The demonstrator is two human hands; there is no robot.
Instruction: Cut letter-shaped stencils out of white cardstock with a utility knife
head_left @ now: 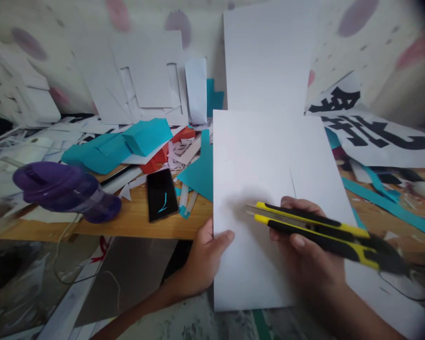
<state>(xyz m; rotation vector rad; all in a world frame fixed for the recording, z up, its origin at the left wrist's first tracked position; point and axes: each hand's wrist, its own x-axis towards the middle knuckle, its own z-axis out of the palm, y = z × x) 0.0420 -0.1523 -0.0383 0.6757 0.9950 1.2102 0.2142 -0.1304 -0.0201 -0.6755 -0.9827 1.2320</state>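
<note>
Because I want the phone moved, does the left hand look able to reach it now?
Probably yes, once the left hand releases the white sheet: the phone lies nearby, uncovered on the table, and nothing visible blocks the way.

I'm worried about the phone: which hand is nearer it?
Left. The left hand grips the sheet, right of the phone; the right hand, holding the cutter, is farther right.

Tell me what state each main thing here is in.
Front sheet: flat, held by its left edge.
Cutter: held, metal tip showing.
Left hand: gripping the front sheet.
Right hand: closed around the cutter.
Phone: face up, mostly dark.
Bottle: leaning in view; upright or lying unclear.
</note>
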